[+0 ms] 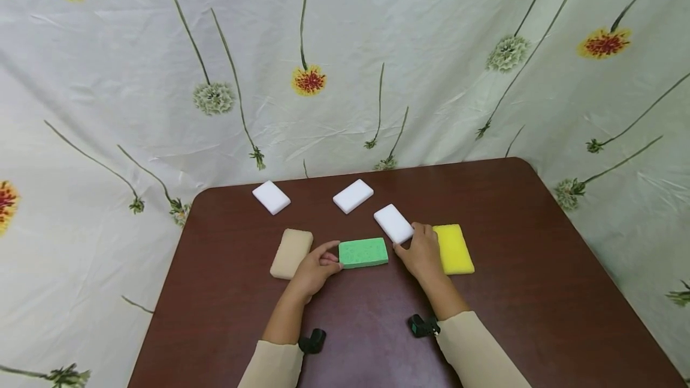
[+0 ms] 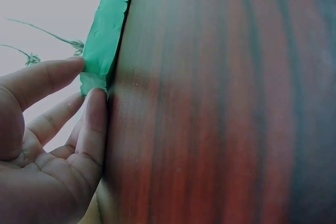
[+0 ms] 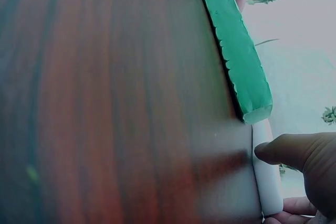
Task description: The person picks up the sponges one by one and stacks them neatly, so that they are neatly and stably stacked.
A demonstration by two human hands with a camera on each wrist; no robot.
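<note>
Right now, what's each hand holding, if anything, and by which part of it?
Left hand: green sponge, grip at its left end. Right hand: the nearest white block, grip at its near end.

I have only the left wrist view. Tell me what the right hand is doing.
Observer: The right hand grips the near end of a white block.
Operator: Name whatever lies just to the right of that hand.
Observer: A yellow block, lying on the table.
Operator: Count the white ones.
Observer: Three: the gripped one, a far-left white block, and another white block between those two from left to right.
</note>
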